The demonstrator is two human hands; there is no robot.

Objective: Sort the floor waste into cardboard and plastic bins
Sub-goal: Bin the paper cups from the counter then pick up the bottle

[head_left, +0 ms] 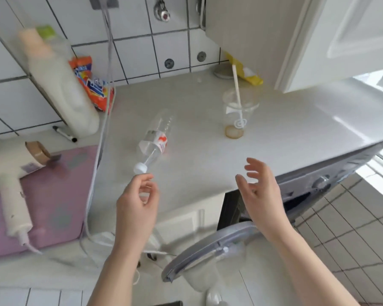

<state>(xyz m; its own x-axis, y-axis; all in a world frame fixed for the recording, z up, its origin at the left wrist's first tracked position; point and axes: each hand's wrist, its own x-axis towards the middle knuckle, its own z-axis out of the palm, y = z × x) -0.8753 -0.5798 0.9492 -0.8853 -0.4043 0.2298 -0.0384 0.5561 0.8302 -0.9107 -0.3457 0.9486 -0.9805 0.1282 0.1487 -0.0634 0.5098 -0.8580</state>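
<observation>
A clear plastic bottle (155, 142) with a red-and-white label and white cap lies on its side on the white top of the washing machine (296, 129). My left hand (137, 202) is just below the cap, fingers loosely curled, fingertips close to the cap but holding nothing. My right hand (259, 186) hovers open over the machine's front edge, fingers spread. A clear plastic cup (237, 113) with a white straw stands upright farther back on the machine top, a little brown liquid at its bottom.
A white detergent jug (62, 91) and an orange packet (93, 85) stand against the tiled wall at left. A hair dryer (11, 184) and tape roll (38, 151) lie on a purple mat. The machine's round door (208, 248) hangs open below. A yellow packet (248, 74) sits under the cabinet.
</observation>
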